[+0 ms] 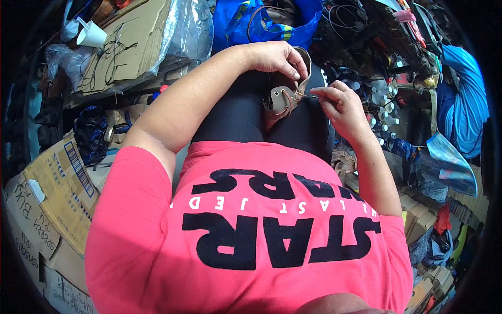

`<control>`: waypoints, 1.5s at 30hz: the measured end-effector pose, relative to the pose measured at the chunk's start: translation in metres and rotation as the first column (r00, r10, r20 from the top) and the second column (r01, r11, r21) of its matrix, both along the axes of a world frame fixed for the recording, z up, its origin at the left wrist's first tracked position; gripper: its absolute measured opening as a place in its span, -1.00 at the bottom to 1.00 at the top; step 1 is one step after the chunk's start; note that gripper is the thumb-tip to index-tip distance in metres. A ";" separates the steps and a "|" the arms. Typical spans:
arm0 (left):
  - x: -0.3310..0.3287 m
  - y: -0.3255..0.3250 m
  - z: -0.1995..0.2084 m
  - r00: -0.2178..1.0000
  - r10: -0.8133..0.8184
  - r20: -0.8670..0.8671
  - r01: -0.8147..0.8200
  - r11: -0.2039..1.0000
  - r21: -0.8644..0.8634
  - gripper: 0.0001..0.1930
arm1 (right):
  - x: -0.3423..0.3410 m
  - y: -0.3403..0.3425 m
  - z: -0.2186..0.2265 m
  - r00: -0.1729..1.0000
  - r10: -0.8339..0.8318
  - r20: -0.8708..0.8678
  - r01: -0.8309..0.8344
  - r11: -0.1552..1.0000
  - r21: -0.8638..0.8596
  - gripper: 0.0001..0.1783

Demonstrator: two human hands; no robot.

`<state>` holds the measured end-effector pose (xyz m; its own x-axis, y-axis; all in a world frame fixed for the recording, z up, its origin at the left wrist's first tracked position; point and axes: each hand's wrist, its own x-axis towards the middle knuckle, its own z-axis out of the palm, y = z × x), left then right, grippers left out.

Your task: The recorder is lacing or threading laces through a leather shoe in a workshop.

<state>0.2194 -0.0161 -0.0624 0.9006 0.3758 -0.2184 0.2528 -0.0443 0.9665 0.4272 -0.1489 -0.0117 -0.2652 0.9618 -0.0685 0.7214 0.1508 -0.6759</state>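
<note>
A brown shoe (277, 104) with a metal eyelet and a lace lies across my lap, between my dark-clad thighs. My left hand (278, 57) is closed on the upper edge of its far part, thumb and fingertips pinching the material. From the right, my right hand (345, 109) pinches a thin, needle-like tool (310, 94), whose tip reaches the shoe's side. Where exactly the tip meets the shoe is too small to make out. The shoe's far end is partly hidden behind my left hand.
A blue bag (225, 26) stands just beyond my knees. Flattened cardboard (117, 57) and a white cup (92, 34) are at the far left, a yellow carton (63, 183) nearer. Several small bottles (384, 99) crowd the right, with blue cloth (468, 104) beyond them.
</note>
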 end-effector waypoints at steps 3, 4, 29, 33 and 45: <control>0.002 0.000 0.003 1.000 -0.008 -0.007 0.009 1.000 0.019 -0.77 | -0.001 0.001 0.001 0.998 0.010 0.058 -0.012 0.999 0.033 -0.75; 0.001 0.001 0.004 1.000 -0.005 -0.014 0.006 1.000 0.016 -0.77 | -0.001 0.001 0.001 0.995 0.026 0.095 -0.032 0.998 0.058 -0.75; 0.011 0.010 0.003 0.989 -0.143 -0.021 0.145 0.972 0.184 -0.71 | 0.013 0.020 -0.021 0.993 0.033 -0.114 -0.059 0.972 -0.229 -0.76; 0.015 0.010 -0.001 0.992 -0.126 -0.009 0.125 0.969 0.214 -0.69 | 0.025 0.028 -0.039 0.961 0.038 -0.274 -0.117 0.953 -0.279 -0.76; -0.004 -0.012 0.004 0.931 0.339 0.132 -0.328 0.624 0.710 -0.71 | -0.004 0.018 -0.031 0.991 0.015 -0.135 -0.013 1.000 0.014 -0.84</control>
<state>0.2157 -0.0279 -0.0582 0.6812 0.6934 0.2348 0.4026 -0.6227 0.6709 0.4233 -0.1310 -0.0431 -0.2850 0.9583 -0.0190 0.6216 0.1696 -0.7647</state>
